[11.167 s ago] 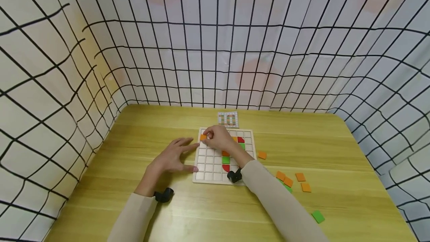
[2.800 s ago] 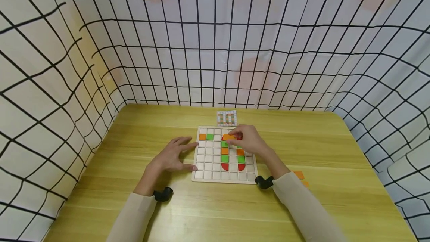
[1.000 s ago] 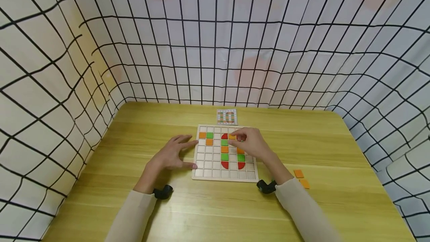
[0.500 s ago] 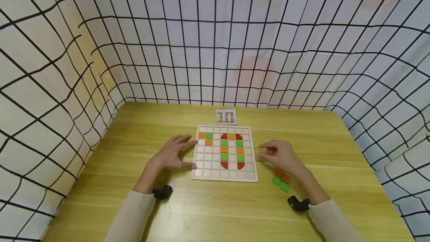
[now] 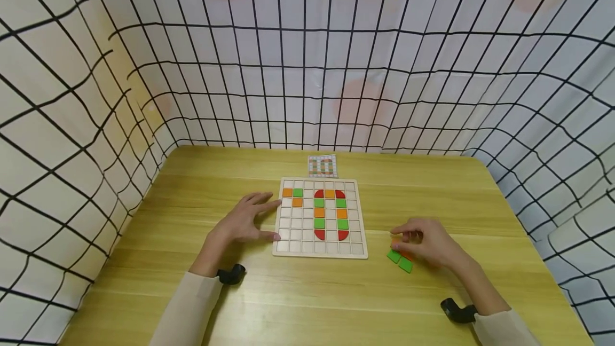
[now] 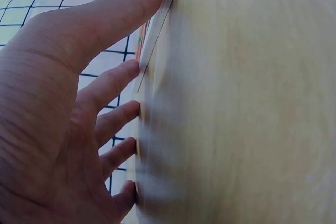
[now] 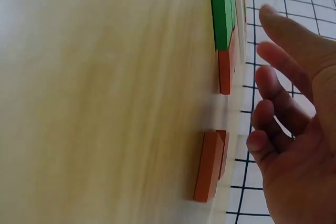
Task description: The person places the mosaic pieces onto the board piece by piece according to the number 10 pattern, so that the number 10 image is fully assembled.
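My left hand (image 5: 247, 220) is spread on the table, its thumb and forefinger tips at the left edge of the white gridded board (image 5: 293, 235). The left wrist view shows its fingers (image 6: 113, 82) straight and parted. My right hand (image 5: 427, 242) hovers over a cluster of loose tiles, thumb and forefinger apart on either side of an orange tile (image 5: 395, 241); two green tiles (image 5: 405, 265) lie just in front. In the right wrist view that hand (image 7: 294, 103) holds nothing. On the board, red-cornered green and orange tiles outline an oblong ring; an orange tile (image 5: 287, 193), a green tile (image 5: 298, 193) and another orange one sit upper left.
A small printed card (image 5: 322, 166) with a coloured grid pattern lies behind the board. Two more loose orange tiles (image 7: 209, 166) show in the right wrist view, apart from the cluster. Black-lined netting (image 5: 307, 95) encloses the wooden table (image 5: 298, 303) at back and sides.
Over the earlier frames, the ring's right side appears in full view and green and orange tiles join the upper left. Lately my right hand moved from the board to the loose tiles; the left stayed.
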`<state>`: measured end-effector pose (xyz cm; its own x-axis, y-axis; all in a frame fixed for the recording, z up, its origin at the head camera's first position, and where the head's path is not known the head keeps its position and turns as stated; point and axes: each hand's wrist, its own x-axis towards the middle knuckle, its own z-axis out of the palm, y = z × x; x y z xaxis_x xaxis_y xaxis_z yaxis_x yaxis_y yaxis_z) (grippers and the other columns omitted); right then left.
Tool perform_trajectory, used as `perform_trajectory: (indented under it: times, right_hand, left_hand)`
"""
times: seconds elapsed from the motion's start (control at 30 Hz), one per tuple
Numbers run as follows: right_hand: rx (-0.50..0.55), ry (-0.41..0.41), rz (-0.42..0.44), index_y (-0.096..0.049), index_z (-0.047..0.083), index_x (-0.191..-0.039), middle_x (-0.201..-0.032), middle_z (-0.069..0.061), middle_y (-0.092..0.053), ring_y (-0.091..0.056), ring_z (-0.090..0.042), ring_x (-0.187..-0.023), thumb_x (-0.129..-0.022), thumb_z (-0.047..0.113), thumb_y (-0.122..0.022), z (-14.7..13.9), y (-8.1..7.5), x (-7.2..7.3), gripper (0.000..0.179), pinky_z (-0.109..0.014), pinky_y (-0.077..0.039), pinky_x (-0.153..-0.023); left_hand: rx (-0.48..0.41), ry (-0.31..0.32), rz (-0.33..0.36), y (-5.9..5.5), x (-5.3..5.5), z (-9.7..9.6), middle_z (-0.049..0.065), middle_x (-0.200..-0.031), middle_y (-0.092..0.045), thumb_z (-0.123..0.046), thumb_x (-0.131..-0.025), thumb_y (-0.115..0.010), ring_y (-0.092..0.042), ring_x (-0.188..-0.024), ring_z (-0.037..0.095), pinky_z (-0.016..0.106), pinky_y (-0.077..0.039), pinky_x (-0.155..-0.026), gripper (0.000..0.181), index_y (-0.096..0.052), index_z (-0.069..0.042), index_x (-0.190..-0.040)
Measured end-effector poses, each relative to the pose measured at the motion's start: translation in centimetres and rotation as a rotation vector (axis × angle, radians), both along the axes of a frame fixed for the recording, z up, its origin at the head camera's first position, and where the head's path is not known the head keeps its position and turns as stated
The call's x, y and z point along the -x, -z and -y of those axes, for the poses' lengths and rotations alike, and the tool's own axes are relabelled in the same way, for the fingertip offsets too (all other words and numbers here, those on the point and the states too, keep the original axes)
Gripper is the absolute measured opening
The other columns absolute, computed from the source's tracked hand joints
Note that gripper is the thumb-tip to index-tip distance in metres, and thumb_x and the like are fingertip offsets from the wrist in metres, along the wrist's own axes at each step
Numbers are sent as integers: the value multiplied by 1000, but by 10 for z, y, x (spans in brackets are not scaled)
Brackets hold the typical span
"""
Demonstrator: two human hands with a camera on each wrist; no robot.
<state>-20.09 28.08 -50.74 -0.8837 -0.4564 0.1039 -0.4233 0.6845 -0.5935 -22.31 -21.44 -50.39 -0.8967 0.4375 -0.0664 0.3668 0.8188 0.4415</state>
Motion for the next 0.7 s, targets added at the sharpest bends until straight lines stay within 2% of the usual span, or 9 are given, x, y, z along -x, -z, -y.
perform_trajectory:
  times: [0.1,0.2,0.57,0.7]
  right_hand:
    - [18,-55,26,-81,22,-106,-80,16,-62,-54,-6,-71,-85,36,-86,-4,3,-2,26,-21,-46,-63]
    - [33,-78,57,-81,22,-107,-81,15,-63,-56,-4,-73,-85,34,-86,-4,5,-4,26,-21,-49,-64]
    - [7,95,81,-79,19,-107,-80,7,-60,-51,-8,-69,-91,37,-80,17,7,11,24,-23,-44,-59]
    - [-4,71,80,-77,16,-115,-76,4,-54,-45,-7,-66,-90,37,-81,17,4,17,33,-23,-39,-57]
  left_hand:
    - [-4,2,1,-1,0,1,10,-170,-30,-68,-78,-78,-22,-156,43,73,-27,-118,94,-45,-30,-157]
    - [-5,5,2,-1,0,1,9,-170,-30,-68,-78,-78,-22,-156,43,73,-27,-118,94,-45,-30,-157]
    - [-3,8,-1,0,0,2,10,-169,-30,-67,-78,-78,-23,-155,44,73,-27,-118,93,-45,-30,-157]
    - [-8,6,-8,2,0,2,10,-169,-31,-66,-78,-79,-23,-155,45,73,-28,-118,93,-45,-30,-157]
